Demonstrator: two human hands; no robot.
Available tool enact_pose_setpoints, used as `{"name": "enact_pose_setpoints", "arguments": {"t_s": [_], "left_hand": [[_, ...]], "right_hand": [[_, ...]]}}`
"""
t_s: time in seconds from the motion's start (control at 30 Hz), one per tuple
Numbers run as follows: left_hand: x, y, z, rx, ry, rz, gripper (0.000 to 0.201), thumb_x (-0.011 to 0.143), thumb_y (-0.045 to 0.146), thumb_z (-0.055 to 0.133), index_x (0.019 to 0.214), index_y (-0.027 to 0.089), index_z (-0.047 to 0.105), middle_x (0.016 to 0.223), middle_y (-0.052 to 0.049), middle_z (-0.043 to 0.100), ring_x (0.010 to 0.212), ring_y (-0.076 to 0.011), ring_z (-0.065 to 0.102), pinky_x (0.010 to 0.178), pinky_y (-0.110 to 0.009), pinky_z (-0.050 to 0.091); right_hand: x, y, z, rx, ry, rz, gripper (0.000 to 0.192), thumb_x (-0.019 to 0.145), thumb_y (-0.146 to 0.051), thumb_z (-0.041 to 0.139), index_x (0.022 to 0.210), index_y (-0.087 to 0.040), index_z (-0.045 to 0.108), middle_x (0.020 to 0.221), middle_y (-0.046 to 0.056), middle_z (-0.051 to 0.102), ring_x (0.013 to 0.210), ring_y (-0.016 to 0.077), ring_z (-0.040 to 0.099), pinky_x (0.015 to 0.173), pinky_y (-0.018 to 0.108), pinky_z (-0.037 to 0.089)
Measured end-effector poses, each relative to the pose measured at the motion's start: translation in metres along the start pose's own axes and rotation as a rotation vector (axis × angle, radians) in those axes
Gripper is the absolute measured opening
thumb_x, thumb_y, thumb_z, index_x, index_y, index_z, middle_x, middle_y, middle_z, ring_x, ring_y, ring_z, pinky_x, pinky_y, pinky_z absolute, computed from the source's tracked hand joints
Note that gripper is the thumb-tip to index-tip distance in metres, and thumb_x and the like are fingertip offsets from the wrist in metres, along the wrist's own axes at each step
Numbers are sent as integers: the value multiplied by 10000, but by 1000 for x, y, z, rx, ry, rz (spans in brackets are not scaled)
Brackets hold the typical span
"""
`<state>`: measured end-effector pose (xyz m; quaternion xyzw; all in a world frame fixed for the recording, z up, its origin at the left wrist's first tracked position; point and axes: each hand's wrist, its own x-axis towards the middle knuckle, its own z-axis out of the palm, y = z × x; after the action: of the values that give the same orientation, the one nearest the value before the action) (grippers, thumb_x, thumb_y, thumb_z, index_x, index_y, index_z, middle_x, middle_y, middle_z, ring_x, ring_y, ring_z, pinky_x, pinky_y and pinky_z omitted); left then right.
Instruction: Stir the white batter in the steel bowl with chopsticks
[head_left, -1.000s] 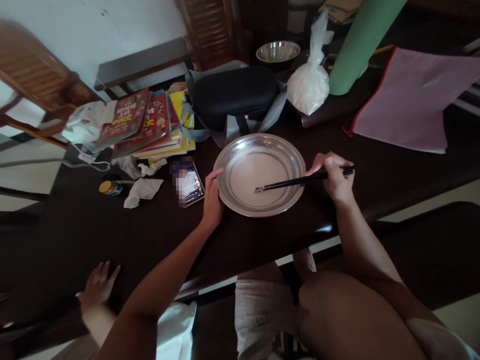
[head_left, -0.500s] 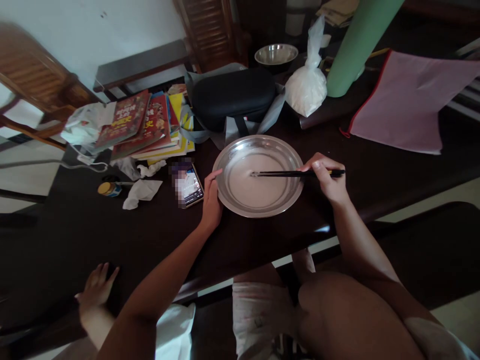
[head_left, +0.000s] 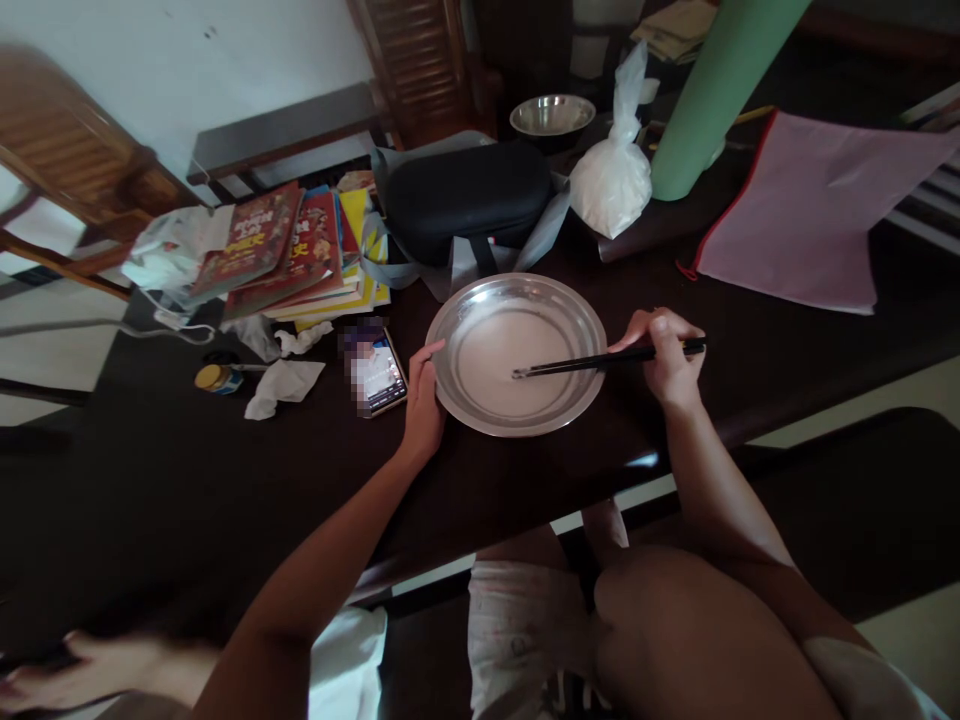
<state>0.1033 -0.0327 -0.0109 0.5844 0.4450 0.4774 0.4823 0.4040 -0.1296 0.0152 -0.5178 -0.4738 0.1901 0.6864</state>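
Observation:
A wide steel bowl (head_left: pixel 517 425) stands on the dark table, holding a pale, milky liquid (head_left: pixel 495 355). My left hand (head_left: pixel 424 405) grips the bowl's left rim, fingers over the edge and the thumb side hidden. Dark chopsticks (head_left: pixel 592 362) are pinched in my right hand (head_left: pixel 673 360), to the right of the bowl. Their tips reach over the rim to the liquid near the bowl's middle. Whether the tips are dipped in or just above the surface is hard to tell.
Left of the bowl lie a phone (head_left: pixel 382 370), crumpled tissue (head_left: pixel 285 387), a small jar (head_left: pixel 217 378) and stacked books (head_left: pixel 285 250). Behind it are a black case (head_left: pixel 469 195), a bag of white powder (head_left: pixel 613 190) and a green cylinder (head_left: pixel 697 130). Another person's hand (head_left: pixel 90 672) is at lower left.
My right hand has shifted slightly right, and the chopstick tips have moved toward me and a little right. The other person's hand has slid left and nearer. My left hand stays put.

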Motion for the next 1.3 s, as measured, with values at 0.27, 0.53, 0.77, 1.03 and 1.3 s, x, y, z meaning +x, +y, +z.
{"name": "enact_pose_setpoints", "arguments": {"t_s": [0.27, 0.53, 0.77, 1.03, 1.3], "left_hand": [[0, 1, 0, -8, 14, -14, 441, 988, 665, 586, 1196, 294, 704, 1306, -65, 682, 1245, -270, 618, 1170, -434, 468], [-1, 2, 1, 5, 13, -3, 448, 1009, 642, 563, 1206, 265, 702, 1312, -83, 679, 1244, -269, 616, 1175, -439, 463], [0, 1, 2, -18, 8, 2, 470, 993, 678, 583, 1184, 268, 709, 1293, -78, 691, 1253, -270, 621, 1182, -436, 463], [-1, 1, -1, 49, -18, 48, 434, 1036, 627, 532, 1189, 256, 697, 1362, -93, 674, 1292, -268, 595, 1221, -441, 423], [-1, -1, 0, 8, 3, 5, 446, 1008, 649, 564, 1210, 277, 704, 1314, -69, 681, 1240, -257, 617, 1176, -425, 462]], "right_hand": [[1, 3, 0, -42, -15, -17, 418, 976, -604, 655, 721, -294, 770, 678, 4, 733, 637, 192, 685, 646, 386, 563], [0, 2, -2, -80, -152, -24, 383, 966, -573, 694, 754, -275, 804, 745, 17, 772, 737, 193, 733, 715, 368, 575], [0, 0, -1, -20, -102, 9, 452, 977, -614, 652, 708, -275, 784, 647, 13, 718, 605, 182, 667, 614, 368, 549], [0, 2, -2, -25, -14, -38, 451, 1002, -587, 623, 698, -289, 770, 646, 16, 718, 597, 185, 651, 605, 387, 524], [0, 3, -1, -73, -33, -25, 438, 973, -627, 650, 721, -287, 764, 692, 20, 731, 660, 203, 690, 669, 401, 550]]}}
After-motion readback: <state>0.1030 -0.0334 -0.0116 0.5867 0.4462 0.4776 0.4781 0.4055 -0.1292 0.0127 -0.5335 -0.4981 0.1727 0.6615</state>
